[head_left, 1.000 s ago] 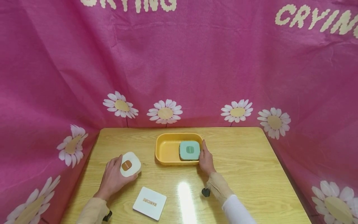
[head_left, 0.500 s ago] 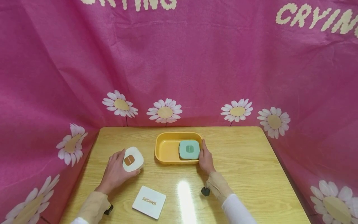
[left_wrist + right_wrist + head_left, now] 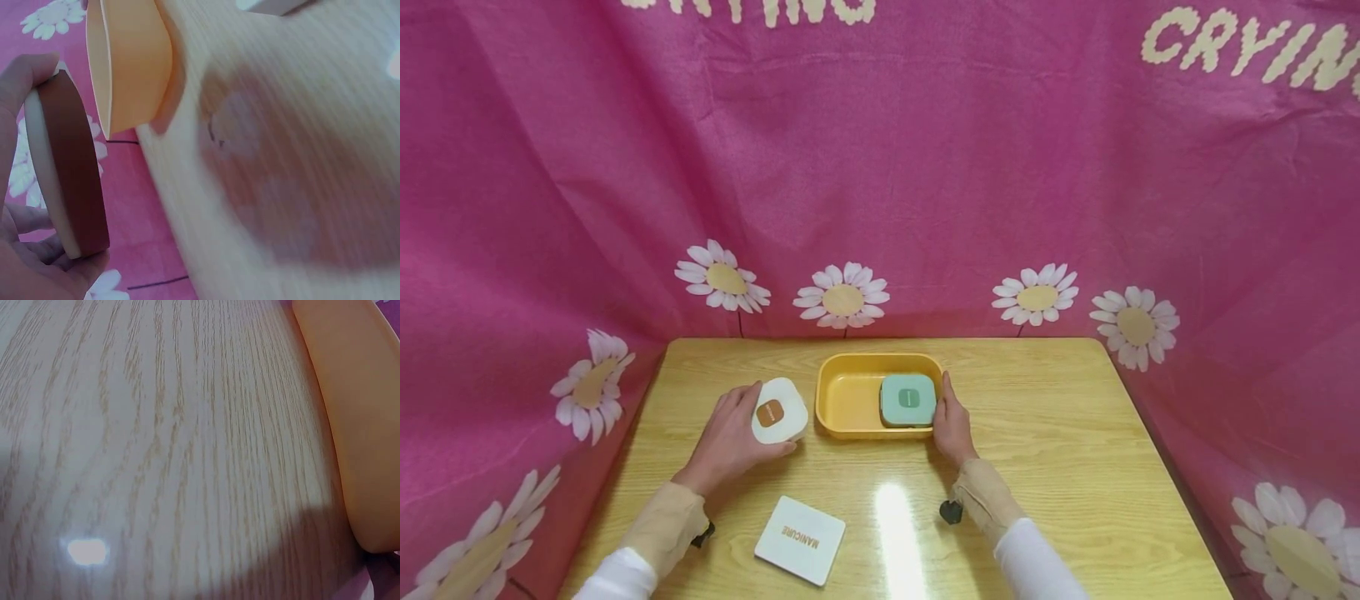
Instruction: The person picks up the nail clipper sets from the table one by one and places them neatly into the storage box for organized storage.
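Note:
My left hand (image 3: 727,437) grips a small rounded-square box (image 3: 790,408) with a white lid and a brown label, held just left of the yellow tray. In the left wrist view the box (image 3: 75,165) shows a cream edge and a brown side, with fingers and thumb at opposite ends. The yellow tray (image 3: 850,408) lies on the table, and a mint-green box (image 3: 917,402) sits in its right half. Against the tray's right end rests my right hand (image 3: 953,425), fingers straight along the outer wall. The right wrist view shows mostly the tray's side (image 3: 356,425).
A flat white square (image 3: 800,540) marked MANICURE lies on the wooden table (image 3: 1052,475), nearer me. A pink curtain (image 3: 880,167) with daisies hangs round the back and both sides of the table.
My left hand has carried the white-lidded box to the right and farther from me, closer to the tray. My right hand and the tray have stayed in place.

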`<state>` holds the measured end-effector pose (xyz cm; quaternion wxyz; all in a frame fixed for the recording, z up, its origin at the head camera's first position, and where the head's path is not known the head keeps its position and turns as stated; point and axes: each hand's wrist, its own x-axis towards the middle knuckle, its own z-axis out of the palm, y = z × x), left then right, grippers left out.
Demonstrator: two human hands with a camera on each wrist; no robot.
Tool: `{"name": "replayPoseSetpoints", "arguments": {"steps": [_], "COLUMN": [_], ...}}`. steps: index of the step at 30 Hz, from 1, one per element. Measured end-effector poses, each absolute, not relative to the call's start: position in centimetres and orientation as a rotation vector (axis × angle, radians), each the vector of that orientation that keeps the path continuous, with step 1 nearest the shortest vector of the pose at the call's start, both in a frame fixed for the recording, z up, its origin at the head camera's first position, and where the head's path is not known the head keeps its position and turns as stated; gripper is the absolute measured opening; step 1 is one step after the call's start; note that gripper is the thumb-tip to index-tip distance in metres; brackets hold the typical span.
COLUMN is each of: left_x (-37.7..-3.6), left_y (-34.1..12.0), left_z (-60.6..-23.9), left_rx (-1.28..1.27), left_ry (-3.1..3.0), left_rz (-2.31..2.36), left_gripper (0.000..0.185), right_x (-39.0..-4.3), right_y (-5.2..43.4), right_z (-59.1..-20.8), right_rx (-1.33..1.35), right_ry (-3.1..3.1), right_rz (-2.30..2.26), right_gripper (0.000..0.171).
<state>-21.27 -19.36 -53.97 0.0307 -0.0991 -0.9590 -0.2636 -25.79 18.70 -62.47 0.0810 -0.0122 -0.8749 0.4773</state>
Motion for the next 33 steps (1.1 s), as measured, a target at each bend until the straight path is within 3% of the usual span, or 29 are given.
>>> {"name": "replayPoseSetpoints", "arguments": {"steps": [15,33], "left_x": [-23.9,-25.7], "left_y": [-16.5,-14.5], "left_z": [-52.0,-52.3], "left_rx": [-0.582,-0.673], "left_ry": [-2.961,-3.018], "left_rz": [-0.713,-0.714], "left_gripper": [0.117,0.119], "right_x": [-25.7,-25.8], "right_y": [18.8,18.8], "right_z": [-62.5,-63.0], "right_rx": [-0.035,-0.04], "right_ry": [-2.611,-2.614], "right_rz": [1.444,1.453], "right_gripper": [0.054,0.053]}}
